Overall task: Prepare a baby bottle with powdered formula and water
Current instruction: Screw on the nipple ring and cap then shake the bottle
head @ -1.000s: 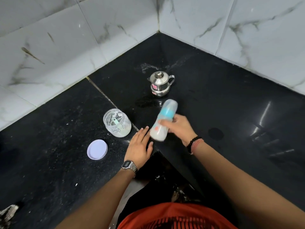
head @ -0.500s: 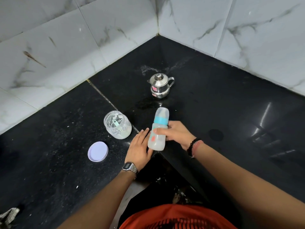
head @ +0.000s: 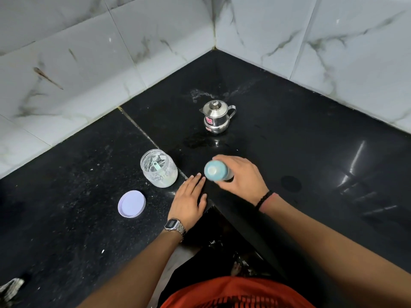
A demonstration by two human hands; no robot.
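Bottle (head: 215,173) is pointing cap-up toward the camera, right hand (head: 239,176) gripping its body just right of the open formula jar (head: 159,171), likely mixing. Left hand (head: 189,202) is resting flat on the surface (head: 66,196), fingers relaxed, probably steadying the person.

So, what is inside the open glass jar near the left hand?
Inside the glass jar a pale green scoop leans over white powder at the bottom. How deep the powder goes, and the scoop's lower end, cannot be seen clearly through the glass.
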